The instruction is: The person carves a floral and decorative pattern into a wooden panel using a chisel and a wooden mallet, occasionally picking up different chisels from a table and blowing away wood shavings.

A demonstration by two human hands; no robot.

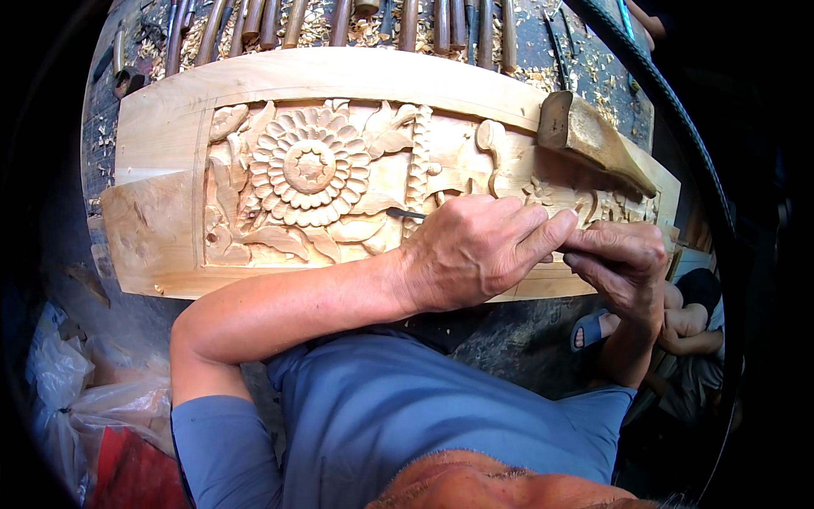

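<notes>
A pale wooden panel (153, 144) lies before me, carved in relief with a large round flower (310, 165), leaves and a twisted rope-like band (419, 161). My left hand (483, 246) is closed round a carving chisel and rests over the panel's near middle. The chisel's dark metal blade (405, 213) points left, its tip by a leaf beside the rope band. Just to the right, my right hand (619, 259) is closed at the chisel's rear end; most of the handle is hidden by my fingers. A wooden mallet (585, 131) lies on the panel's right part.
Several wooden-handled chisels (339, 21) lie in a row along the far side of the dark workbench (97, 170), among wood shavings (365, 32). Clear plastic bags (119, 399) and a red item (140, 475) are at lower left. Another person's sandalled foot (587, 331) shows at right.
</notes>
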